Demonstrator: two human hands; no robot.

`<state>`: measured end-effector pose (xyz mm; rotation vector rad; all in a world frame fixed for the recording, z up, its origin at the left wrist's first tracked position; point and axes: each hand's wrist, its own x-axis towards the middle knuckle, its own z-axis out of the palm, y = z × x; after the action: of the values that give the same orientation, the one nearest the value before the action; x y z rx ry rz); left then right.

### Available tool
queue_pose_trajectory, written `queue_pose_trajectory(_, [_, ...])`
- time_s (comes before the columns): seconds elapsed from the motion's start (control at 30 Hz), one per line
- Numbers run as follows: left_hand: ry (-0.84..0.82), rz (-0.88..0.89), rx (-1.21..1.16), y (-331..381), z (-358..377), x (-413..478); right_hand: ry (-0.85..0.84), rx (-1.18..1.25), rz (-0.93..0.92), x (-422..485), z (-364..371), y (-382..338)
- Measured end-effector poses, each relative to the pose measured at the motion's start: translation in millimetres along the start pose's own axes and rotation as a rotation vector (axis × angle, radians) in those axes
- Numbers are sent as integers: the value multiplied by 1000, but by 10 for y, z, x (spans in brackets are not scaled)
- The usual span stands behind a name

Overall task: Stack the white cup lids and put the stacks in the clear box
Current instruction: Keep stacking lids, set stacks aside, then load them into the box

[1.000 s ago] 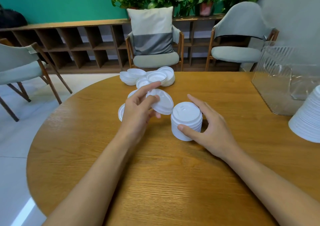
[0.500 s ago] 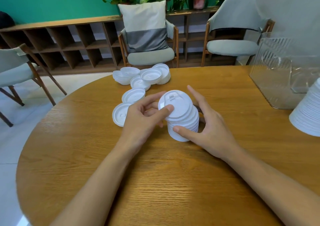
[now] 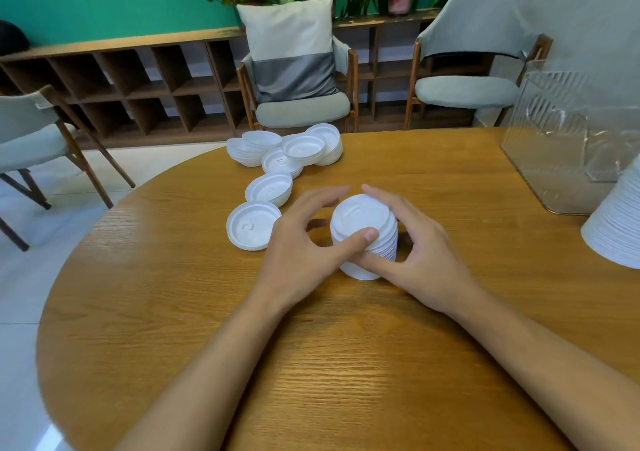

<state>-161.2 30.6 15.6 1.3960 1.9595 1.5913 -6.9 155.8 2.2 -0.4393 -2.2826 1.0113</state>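
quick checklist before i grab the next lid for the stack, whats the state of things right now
1. Top lid seated flat on the lid stack: ok.
2. Stack upright on the round table: ok.
3. Right hand steadying the stack: ok.
4. Left hand free to reach: not ok, thumb is on the stack's rim.
5. Nearest loose lid within reach, unobstructed: ok.
6. Room left in the clear box: cannot tell.

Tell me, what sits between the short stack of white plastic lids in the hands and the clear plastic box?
Head view: only bare wooden table between stack and box.
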Motion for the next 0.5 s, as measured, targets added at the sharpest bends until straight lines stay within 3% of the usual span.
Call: queue_pose_trajectory(0.5, [-16,19,41,-50,52,3,-28,8,32,-5,7,21])
